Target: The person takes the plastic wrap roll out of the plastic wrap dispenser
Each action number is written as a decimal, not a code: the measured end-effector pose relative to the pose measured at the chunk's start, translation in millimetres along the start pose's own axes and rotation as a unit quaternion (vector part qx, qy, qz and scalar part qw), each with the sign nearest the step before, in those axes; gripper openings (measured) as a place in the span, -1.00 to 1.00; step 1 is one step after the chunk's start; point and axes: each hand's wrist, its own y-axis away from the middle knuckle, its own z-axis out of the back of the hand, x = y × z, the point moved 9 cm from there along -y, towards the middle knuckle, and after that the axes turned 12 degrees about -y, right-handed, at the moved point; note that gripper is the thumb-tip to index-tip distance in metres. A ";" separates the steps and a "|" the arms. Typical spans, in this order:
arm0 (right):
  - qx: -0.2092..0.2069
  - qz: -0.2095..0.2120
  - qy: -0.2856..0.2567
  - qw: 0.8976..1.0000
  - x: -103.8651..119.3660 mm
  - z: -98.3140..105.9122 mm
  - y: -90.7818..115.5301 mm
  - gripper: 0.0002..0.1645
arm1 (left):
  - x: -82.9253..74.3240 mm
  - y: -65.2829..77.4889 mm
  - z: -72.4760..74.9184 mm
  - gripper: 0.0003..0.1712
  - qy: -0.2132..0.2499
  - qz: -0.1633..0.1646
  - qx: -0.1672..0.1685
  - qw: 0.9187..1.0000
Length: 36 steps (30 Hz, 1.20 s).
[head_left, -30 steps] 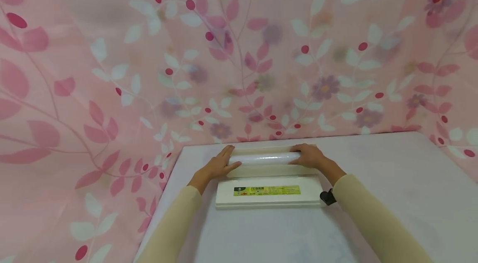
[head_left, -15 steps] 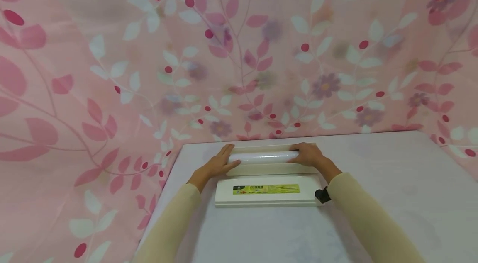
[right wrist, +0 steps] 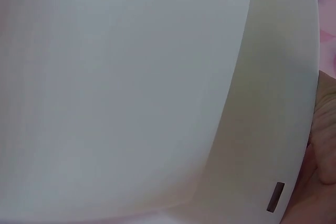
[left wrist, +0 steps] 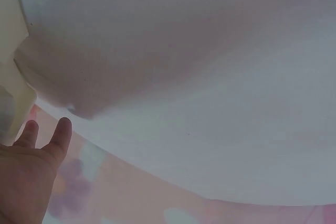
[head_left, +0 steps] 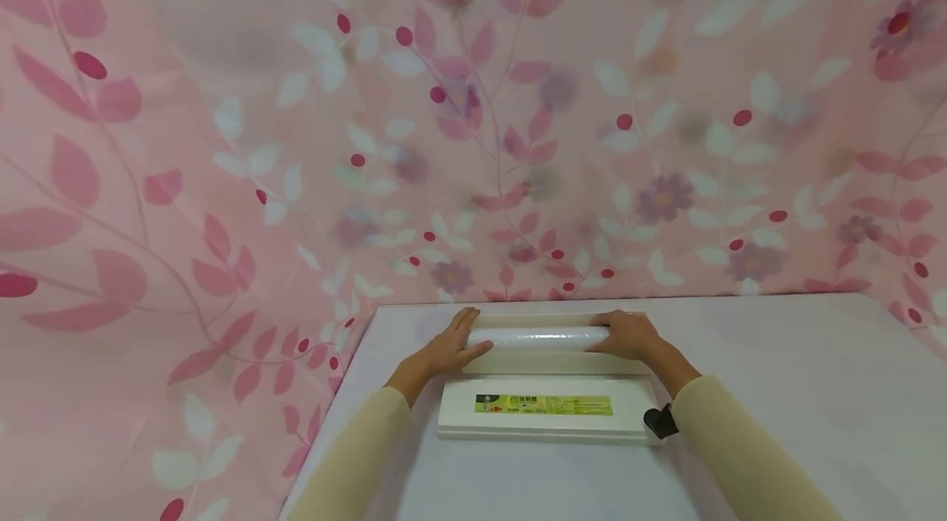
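Note:
A shiny white roll of cling film [head_left: 536,338] lies lengthwise in an opened cream dispenser box [head_left: 562,363]. Its lid [head_left: 547,428], bearing a yellow-green label [head_left: 543,405], is folded toward the person. At the roll's left end is my left hand [head_left: 446,352], fingers stretched toward the back wall and thumb laid along the front. Two spread, straight fingers [left wrist: 62,135] show beside the box corner in the left wrist view. My right hand [head_left: 630,334] grips the right end, fingers curled over the roll. In the right wrist view, the right palm [right wrist: 323,150] is partly visible beyond a panel.
The box stands near the far edge of a white-covered table [head_left: 777,389]. Pink floral cloth [head_left: 518,135] hangs directly behind it. A small black object [head_left: 661,421] sits by the right sleeve cuff, beside the lid's right end. A narrow slot [right wrist: 275,198] pierces the panel in the right wrist view.
The head view has shifted, so everything sits slightly lower and further right. Both hands keep their places at the two ends of the roll.

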 end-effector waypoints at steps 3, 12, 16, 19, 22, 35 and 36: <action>-0.009 0.011 -0.008 1.000 0.5 5.5 3.1 -0.36 | -5.6 -1.4 4.7 0.03 0.011 0.005 -0.008 1.000; -0.007 0.011 -0.005 1.000 -5.4 13.2 5.4 -0.36 | -9.9 -11.8 2.9 0.04 0.031 -0.002 -0.005 1.000; -0.007 0.022 -0.003 1.000 -1.4 7.7 4.5 -0.41 | -6.1 -6.0 1.1 0.02 0.044 0.002 -0.009 0.999; -0.016 0.023 0.003 1.000 -0.9 7.7 5.6 -0.39 | -7.2 -4.7 2.0 0.02 0.053 -0.004 -0.010 0.999; -0.020 0.022 0.005 1.000 -0.9 6.8 7.8 -0.35 | -8.5 -3.3 3.0 -0.01 0.069 -0.012 -0.017 0.997; -0.032 0.013 -0.005 0.999 1.7 4.8 7.7 -0.24 | -2.6 -1.5 7.3 -0.25 0.164 -0.024 -0.063 0.984; -0.031 0.012 -0.007 0.999 0.9 4.4 9.2 -0.22 | -3.0 -1.0 5.9 -0.25 0.173 -0.020 -0.063 0.983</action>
